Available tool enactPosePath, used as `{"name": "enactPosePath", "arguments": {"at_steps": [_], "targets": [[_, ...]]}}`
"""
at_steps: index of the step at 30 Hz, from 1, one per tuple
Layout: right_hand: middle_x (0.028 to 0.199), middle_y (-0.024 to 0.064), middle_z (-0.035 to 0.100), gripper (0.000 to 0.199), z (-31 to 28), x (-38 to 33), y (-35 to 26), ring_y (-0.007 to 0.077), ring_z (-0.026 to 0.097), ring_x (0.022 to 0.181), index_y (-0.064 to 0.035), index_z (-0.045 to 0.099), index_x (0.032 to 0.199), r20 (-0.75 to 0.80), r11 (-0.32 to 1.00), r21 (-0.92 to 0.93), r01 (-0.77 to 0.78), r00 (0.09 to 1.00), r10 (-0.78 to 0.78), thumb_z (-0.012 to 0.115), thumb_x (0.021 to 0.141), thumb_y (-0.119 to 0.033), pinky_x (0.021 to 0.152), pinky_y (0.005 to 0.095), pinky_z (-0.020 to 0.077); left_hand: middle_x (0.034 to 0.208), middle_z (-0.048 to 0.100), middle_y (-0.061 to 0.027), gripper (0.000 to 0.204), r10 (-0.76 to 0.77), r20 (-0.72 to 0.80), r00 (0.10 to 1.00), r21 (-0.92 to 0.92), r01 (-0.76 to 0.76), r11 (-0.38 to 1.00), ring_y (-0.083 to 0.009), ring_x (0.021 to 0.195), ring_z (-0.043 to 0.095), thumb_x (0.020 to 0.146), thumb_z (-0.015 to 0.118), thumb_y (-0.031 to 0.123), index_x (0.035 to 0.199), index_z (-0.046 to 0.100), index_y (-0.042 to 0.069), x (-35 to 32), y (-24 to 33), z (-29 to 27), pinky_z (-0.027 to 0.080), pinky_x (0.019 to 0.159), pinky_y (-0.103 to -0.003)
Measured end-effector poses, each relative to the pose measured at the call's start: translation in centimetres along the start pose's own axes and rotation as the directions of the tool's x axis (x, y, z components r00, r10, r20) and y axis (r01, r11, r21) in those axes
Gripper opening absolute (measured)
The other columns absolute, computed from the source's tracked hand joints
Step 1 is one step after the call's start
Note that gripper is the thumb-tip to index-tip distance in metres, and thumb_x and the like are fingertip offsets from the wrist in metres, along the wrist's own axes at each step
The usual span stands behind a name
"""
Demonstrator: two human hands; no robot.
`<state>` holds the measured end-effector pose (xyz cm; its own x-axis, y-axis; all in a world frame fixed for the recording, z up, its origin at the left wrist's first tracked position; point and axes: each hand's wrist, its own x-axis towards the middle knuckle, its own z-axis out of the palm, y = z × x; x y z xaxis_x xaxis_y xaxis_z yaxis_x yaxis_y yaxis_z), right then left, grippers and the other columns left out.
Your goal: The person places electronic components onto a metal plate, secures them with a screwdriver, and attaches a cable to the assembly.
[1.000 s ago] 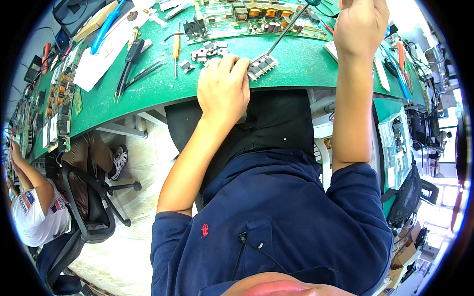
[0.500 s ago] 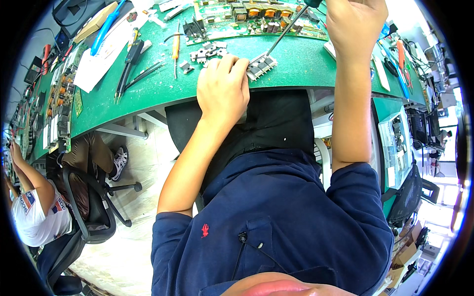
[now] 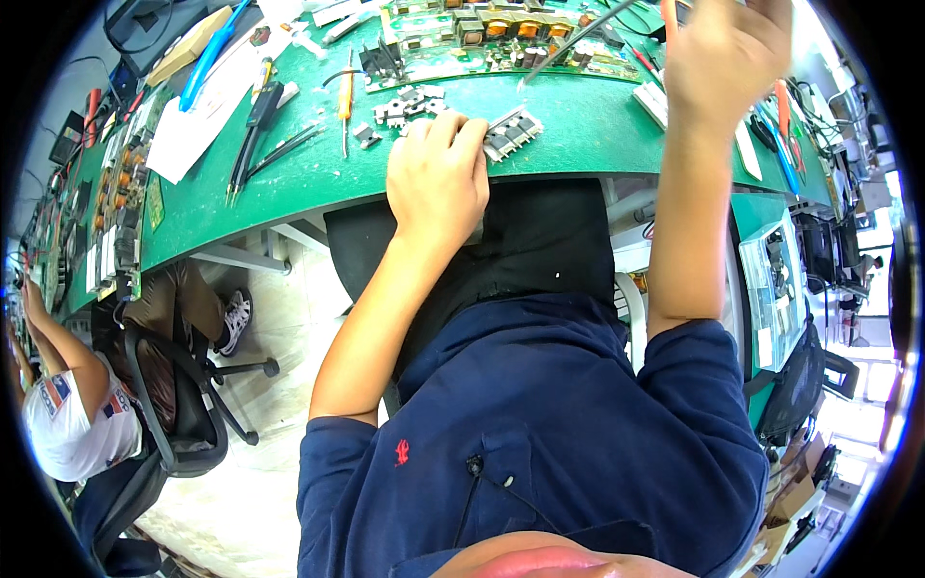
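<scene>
My left hand rests at the bench's near edge, its fingers curled closed on the left end of a small metal heat sink. Several dark square components sit in a row along that strip. Above it, a long screwdriver slants through the air, its tip apart from the strip. My right hand, smeared by motion, is raised at the upper right. It appears closed on the screwdriver, whose handle lies beyond the top edge. Loose grey components lie piled just past my left fingers, with a single one beside them.
A large circuit board spans the back of the green bench. To the left lie an orange-handled screwdriver, black tweezers and white paper. Pliers and other tools are at right. A co-worker sits at far left.
My right hand has moved right, and the screwdriver's tip has lifted away from the heat sink, up toward the circuit board. My left hand has stayed in place on the strip.
</scene>
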<state>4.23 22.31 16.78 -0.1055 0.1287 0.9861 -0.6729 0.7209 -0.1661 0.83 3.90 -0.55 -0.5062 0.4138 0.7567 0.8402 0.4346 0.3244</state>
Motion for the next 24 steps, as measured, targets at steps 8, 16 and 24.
{"name": "enactPosePath", "arguments": {"at_steps": [8, 16, 24], "targets": [[0.112, 0.0085, 0.064, 0.033, -1.5, 2.2, 0.1, 0.0098, 0.060, 0.085, -0.0031, 0.056, 0.135, 0.163, 0.845, 0.275, -0.458, 0.889, 0.428, 0.044, 0.105, -0.006, 0.074, 0.0241, 0.0534, 0.094, 0.065, -0.0031, 0.018, -0.002, -0.016, 1.000, 0.016, 0.002, 1.000, -0.0256, 0.088, 0.061, 0.081, 0.073, 0.008, 0.099, 0.072, 0.011, -0.4, -0.2, 0.0, 0.048, 0.077, -0.039], [0.099, 0.0149, 0.071, 0.023, -1.0, -1.1, -0.3, 0.0283, 0.067, 0.093, -0.0017, 0.070, 0.108, 0.494, 0.823, -0.558, -0.105, 0.755, 0.431, 0.071, 0.091, -0.016, 0.088, 0.0373, 0.0515, 0.094, 0.064, -0.0028, 0.017, 0.002, -0.016, 1.000, 0.010, -0.002, 1.000, -0.0252, 0.088, 0.061, 0.081, 0.073, 0.009, 0.098, 0.071, 0.012, -0.2, -0.1, 0.3, 0.048, 0.076, -0.039], [0.107, 0.0222, 0.072, 0.030, 0.1, -8.9, 7.1, 0.0410, 0.067, 0.107, -0.0055, 0.070, 0.107, 0.663, 0.710, -0.698, 0.094, 0.461, 0.591, 0.078, 0.088, -0.026, 0.094, 0.0476, 0.0516, 0.094, 0.063, -0.0033, 0.017, 0.000, 0.002, 1.000, 0.018, 0.000, 1.000, -0.0257, 0.087, 0.061, 0.081, 0.072, 0.010, 0.098, 0.070, 0.011, -0.2, -0.2, 0.0, 0.048, 0.074, -0.039]]}}
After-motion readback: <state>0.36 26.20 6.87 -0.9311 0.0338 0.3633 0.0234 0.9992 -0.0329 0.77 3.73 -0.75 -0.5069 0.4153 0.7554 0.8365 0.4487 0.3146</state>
